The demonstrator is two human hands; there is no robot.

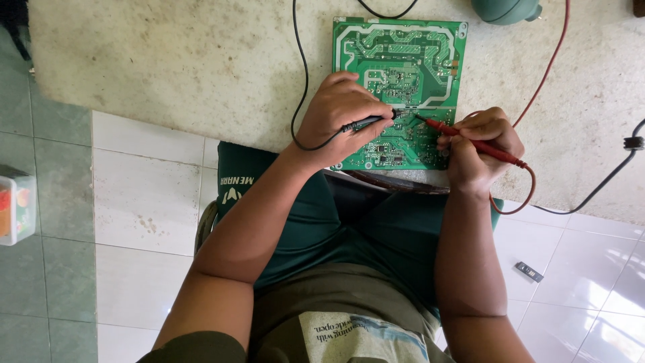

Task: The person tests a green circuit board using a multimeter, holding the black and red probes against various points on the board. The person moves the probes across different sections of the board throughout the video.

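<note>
Left hand: my left hand (339,117) is closed around the black probe (366,122), fingers curled over its body, the heel of the hand resting on the lower left part of the board.
Right hand: my right hand (480,151) grips the red probe (470,140) like a pen, fingers pinched tight on its shaft, knuckles just off the board's right edge.
Black probe: it lies almost level, its tip pointing right and touching the board near the middle.
Red probe: it slants up to the left, its thin tip set on the board just beside the black tip; the two tips are near each other but apart.
Board: the green circuit board (403,60) lies flat with its solder side up, on the near edge of the table (168,67), right in front of me.
Black lead: the black wire (295,81) loops from my left hand up along the board's left side and off the top of the view.
Red lead: the red wire (547,67) curls below my right wrist and then rises across the table to the top edge.
Table: pale, stained, rough-looking surface.
Other cable: a second black cable (605,178) runs off to the right.
Floor: a small dark object (529,271) lies on the white tiles (148,202) at my right.
Far left: a clear plastic box (17,208) sits on the greenish tiles.
</note>
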